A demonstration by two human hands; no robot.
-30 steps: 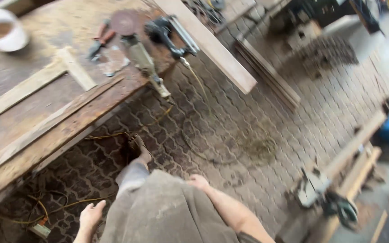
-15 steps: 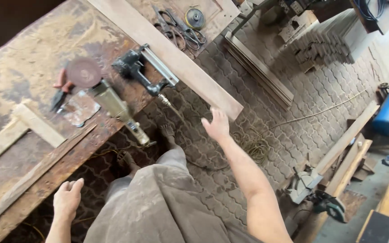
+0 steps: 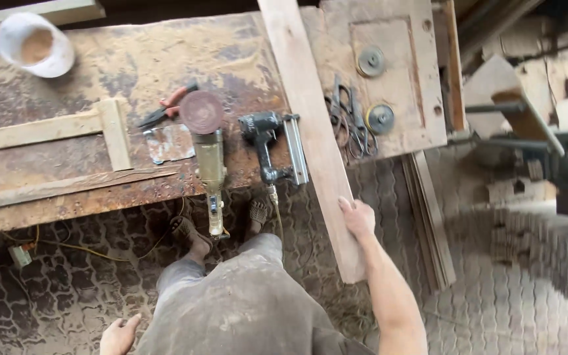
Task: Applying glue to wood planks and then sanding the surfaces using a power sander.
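One long wooden plank (image 3: 313,131) lies across the rusty workbench (image 3: 100,59), its near end hanging over the paved floor, and the right hand (image 3: 357,218) rests on that end's right edge with fingers curled against the wood; the plank's far end is cut off by the frame's top. The left hand (image 3: 119,335) hangs low beside the trouser leg, loosely open and holding nothing, partly cut off by the bottom edge. Beside the plank lie a nail gun (image 3: 272,146) and a disc sander (image 3: 206,141), while the right background is blurred.
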